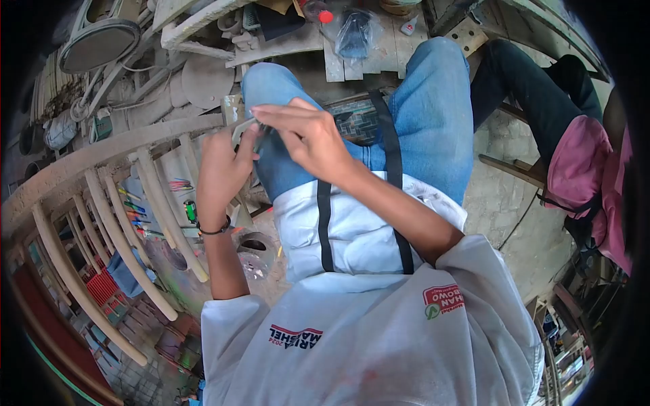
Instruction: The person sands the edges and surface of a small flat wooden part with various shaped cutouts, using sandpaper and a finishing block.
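My left hand (227,166), with a dark band at the wrist, is closed, thumb and fingers pinched around a small, thin, pale piece (242,128). Its kind does not show. My right hand (313,139) reaches across from the right, fingers pressed together and bent down over the same spot. Its fingertips almost meet those of the left, and what they grip is partly hidden. Both hands are above my left thigh in blue jeans (277,159). Close by on the left, a curved wooden frame with slats (128,145) extends past my left hand.
A low board bench (335,64) ahead carries a clear plastic bag (357,34) and a red-capped item (326,16). Pens (139,210) lie beyond the slats. At the right sits another person in dark trousers (521,88) and pink clothing (579,159). A round-topped piece (100,46) stands far left.
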Demonstrator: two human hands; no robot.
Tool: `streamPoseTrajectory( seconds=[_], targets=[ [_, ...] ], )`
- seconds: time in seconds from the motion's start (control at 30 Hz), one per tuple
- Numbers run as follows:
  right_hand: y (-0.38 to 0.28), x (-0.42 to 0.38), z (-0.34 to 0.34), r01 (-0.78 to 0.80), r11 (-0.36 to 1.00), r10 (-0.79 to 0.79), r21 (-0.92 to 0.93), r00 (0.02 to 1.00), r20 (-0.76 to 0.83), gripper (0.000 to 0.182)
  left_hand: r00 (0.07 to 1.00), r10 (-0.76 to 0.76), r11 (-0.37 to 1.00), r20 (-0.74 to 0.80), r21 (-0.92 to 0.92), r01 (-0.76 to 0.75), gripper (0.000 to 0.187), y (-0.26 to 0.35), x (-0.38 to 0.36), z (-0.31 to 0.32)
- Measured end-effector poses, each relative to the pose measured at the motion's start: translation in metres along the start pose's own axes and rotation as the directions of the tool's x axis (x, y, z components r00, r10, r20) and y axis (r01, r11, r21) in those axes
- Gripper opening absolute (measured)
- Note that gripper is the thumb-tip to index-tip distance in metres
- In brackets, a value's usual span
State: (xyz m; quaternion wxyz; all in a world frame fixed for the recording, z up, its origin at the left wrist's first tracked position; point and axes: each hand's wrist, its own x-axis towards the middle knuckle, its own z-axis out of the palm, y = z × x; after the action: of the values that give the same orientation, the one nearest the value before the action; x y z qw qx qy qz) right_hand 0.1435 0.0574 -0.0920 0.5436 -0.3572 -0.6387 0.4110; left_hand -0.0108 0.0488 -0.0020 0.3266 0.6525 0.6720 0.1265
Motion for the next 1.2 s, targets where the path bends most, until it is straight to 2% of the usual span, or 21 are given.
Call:
streamPoseTrajectory(
  seconds=[0.13,0.17,0.23,0.3,0.37,0.43,0.5,0.53,0.63,0.7,0.77,0.8,0.87,0.93,0.97,1.0,1.03,1.07,1.1,1.13,1.2],
  targets=[
    [-0.027,0.006,-0.006,0.04,0.99,-0.043,0.136,0.999,0.018,0.036,1.0,0.002,0.999,0.008,-0.032,-0.002,0.026,-0.007,0.002,0.002],
    [-0.016,0.004,-0.005,0.038,0.99,-0.041,0.139,0.999,0.02,0.036,1.0,-0.001,1.0,0.008,-0.031,0.001,0.026,-0.005,0.001,0.004],
    [-0.007,0.01,-0.007,0.005,1.0,-0.005,0.003,1.0,0.007,0.034,0.999,-0.036,0.995,-0.011,-0.098,0.034,0.027,0.006,0.003,0.005],
    [-0.021,0.008,-0.009,0.004,1.0,-0.004,0.007,1.0,0.008,0.034,1.0,0.001,0.999,-0.004,-0.053,-0.001,0.026,-0.003,0.004,0.0],
    [-0.037,0.009,-0.01,0.027,0.992,-0.028,0.124,1.0,0.006,0.035,1.0,0.006,1.0,0.011,-0.028,-0.005,0.026,-0.004,0.0,0.004],
    [-0.015,0.003,-0.009,0.04,0.991,-0.042,0.129,0.999,0.01,0.035,1.0,-0.005,0.998,0.011,-0.07,0.006,0.026,0.006,0.003,0.003],
    [-0.01,0.008,-0.014,-0.055,0.998,0.056,-0.02,0.998,0.042,0.034,1.0,-0.019,0.996,0.004,-0.089,0.02,0.026,0.012,0.003,0.002],
    [-0.016,0.008,-0.014,0.026,0.999,-0.026,0.037,1.0,0.011,0.032,0.999,-0.039,0.993,0.014,-0.115,0.04,0.026,0.014,0.004,0.002],
    [-0.034,0.009,-0.017,0.011,0.991,-0.015,0.135,0.999,0.029,0.032,1.0,0.02,1.0,0.024,-0.018,-0.019,0.029,0.005,0.003,0.002],
    [0.001,0.005,-0.021,0.038,0.989,-0.037,0.141,0.999,-0.013,0.031,0.999,-0.02,0.999,0.036,-0.05,0.021,0.03,0.011,0.001,0.002],
    [0.031,0.002,-0.045,-0.011,0.963,0.069,-0.27,0.976,0.206,0.029,0.999,-0.037,0.997,0.033,-0.072,0.039,0.031,0.015,0.004,-0.001],
    [0.022,0.007,-0.055,-0.001,0.962,0.058,-0.273,0.978,0.198,0.029,0.999,-0.03,0.991,0.018,-0.13,0.032,0.03,0.013,0.004,0.0],
    [-0.023,0.02,-0.08,-0.357,0.931,0.311,0.072,0.882,0.355,0.028,1.0,-0.023,0.974,0.02,-0.226,0.027,0.029,0.01,0.006,-0.001],
    [-0.071,0.022,-0.101,-0.306,0.952,0.244,0.034,0.816,0.525,0.032,1.0,-0.01,0.966,0.028,-0.259,0.017,0.029,0.013,0.008,-0.001],
    [-0.088,0.013,-0.106,-0.106,0.993,0.061,0.057,0.849,0.525,0.026,0.999,0.009,0.962,0.052,-0.274,0.005,0.028,0.014,0.009,-0.002],
    [-0.107,-0.002,-0.103,-0.073,0.979,-0.014,0.19,0.908,0.42,0.035,0.998,0.009,0.964,0.066,-0.265,0.009,0.029,0.018,0.009,-0.004],
    [-0.132,0.013,-0.117,-0.103,0.985,-0.016,0.139,0.746,0.665,0.033,0.998,-0.011,0.962,0.055,-0.272,0.025,0.029,0.02,0.01,-0.005],
    [-0.15,0.003,-0.114,-0.087,0.97,-0.051,0.228,0.841,0.539,0.031,0.997,0.035,0.965,0.071,-0.263,-0.016,0.029,0.021,0.012,-0.004],
    [-0.166,-0.007,-0.113,-0.065,0.949,-0.064,0.308,0.918,0.392,0.043,0.992,0.082,0.966,0.097,-0.254,-0.055,0.029,0.022,0.013,-0.004],
    [-0.189,0.01,-0.123,-0.211,0.955,0.1,0.208,0.891,0.443,0.034,0.99,0.084,0.965,0.116,-0.257,-0.052,0.031,0.023,0.013,-0.004],
    [-0.198,0.019,-0.134,-0.167,0.97,0.054,0.179,0.86,0.508,0.037,0.987,0.108,0.959,0.122,-0.274,-0.071,0.031,0.025,0.014,-0.001]
  ],
)
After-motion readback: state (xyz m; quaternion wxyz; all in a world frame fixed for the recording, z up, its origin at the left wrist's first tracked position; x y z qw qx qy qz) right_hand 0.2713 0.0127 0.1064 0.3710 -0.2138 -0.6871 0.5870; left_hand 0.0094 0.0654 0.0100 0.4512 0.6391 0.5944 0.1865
